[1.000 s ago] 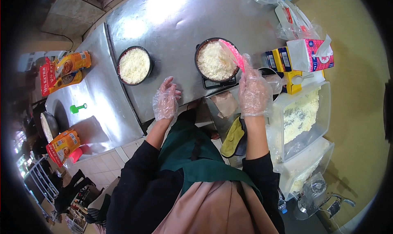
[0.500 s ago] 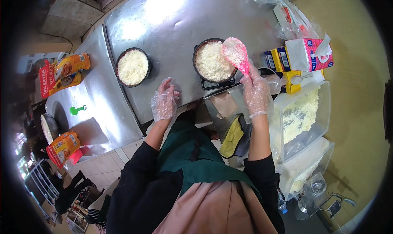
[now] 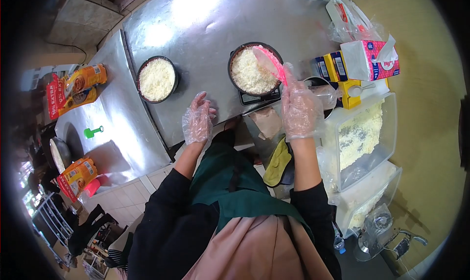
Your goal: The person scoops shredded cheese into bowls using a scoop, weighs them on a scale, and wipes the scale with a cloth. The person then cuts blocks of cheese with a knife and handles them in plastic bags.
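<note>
My right hand (image 3: 299,106), in a clear plastic glove, grips the handle of a pink spoon (image 3: 270,63). The spoon's bowl is tilted over the right side of a black round pan (image 3: 253,69) filled with white shreds. That pan rests on a black scale (image 3: 249,99) near the table edge. My left hand (image 3: 198,118), gloved too, hovers by the table's front edge with fingers apart and nothing in it. A second black pan (image 3: 157,79) of white shreds stands on the metal table (image 3: 200,49) to the left.
At the right are yellow-blue boxes (image 3: 338,66), a pink tissue box (image 3: 372,59), a dark pot (image 3: 327,113) and plastic tubs (image 3: 362,138) of pale shreds. Orange pouches (image 3: 77,177) and a green scoop (image 3: 93,131) lie left. A yellow-green cloth (image 3: 277,165) hangs near my right forearm.
The spoon has swung from outside the pan's right rim back over the white shreds and tipped on its side. My right hand moved slightly left; my left hand stayed nearly still.
</note>
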{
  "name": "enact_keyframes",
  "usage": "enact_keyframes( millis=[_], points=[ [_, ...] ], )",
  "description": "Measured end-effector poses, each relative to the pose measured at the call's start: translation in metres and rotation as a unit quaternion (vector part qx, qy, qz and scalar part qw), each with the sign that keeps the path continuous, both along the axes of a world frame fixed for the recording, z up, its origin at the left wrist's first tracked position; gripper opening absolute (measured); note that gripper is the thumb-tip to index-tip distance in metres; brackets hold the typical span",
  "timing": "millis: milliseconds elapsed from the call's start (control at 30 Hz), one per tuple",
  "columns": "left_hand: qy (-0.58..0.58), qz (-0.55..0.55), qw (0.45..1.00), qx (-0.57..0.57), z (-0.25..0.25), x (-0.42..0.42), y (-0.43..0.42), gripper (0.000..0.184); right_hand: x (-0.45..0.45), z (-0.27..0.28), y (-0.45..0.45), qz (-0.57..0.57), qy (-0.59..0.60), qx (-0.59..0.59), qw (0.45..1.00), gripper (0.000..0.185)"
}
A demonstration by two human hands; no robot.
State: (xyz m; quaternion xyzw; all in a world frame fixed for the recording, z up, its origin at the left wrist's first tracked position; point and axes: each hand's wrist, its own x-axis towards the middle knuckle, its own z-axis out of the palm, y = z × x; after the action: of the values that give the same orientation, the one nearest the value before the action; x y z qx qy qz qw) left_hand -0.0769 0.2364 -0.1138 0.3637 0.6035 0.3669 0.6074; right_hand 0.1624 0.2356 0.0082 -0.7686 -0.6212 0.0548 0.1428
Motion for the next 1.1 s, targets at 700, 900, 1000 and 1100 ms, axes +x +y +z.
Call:
enact_keyframes(
  millis=[700,900,1000,1100],
  points=[
    [0.053,-0.147,0.987,0.028,-0.006,0.057,0.069,0.055,0.186,-0.019,-0.218,-0.374,0.042,-0.045,0.925,0.044],
    [0.129,-0.211,0.969,0.020,0.001,0.063,0.078,0.056,0.170,-0.032,-0.215,-0.415,-0.043,-0.301,0.857,0.042],
    [0.173,-0.221,0.959,0.043,-0.005,0.065,0.081,0.055,0.163,-0.025,-0.212,-0.300,-0.200,-0.062,0.930,0.038],
    [0.210,-0.207,0.955,0.029,0.005,0.062,0.080,0.054,0.098,0.034,-0.128,-0.332,0.088,-0.003,0.939,0.035]
  ],
)
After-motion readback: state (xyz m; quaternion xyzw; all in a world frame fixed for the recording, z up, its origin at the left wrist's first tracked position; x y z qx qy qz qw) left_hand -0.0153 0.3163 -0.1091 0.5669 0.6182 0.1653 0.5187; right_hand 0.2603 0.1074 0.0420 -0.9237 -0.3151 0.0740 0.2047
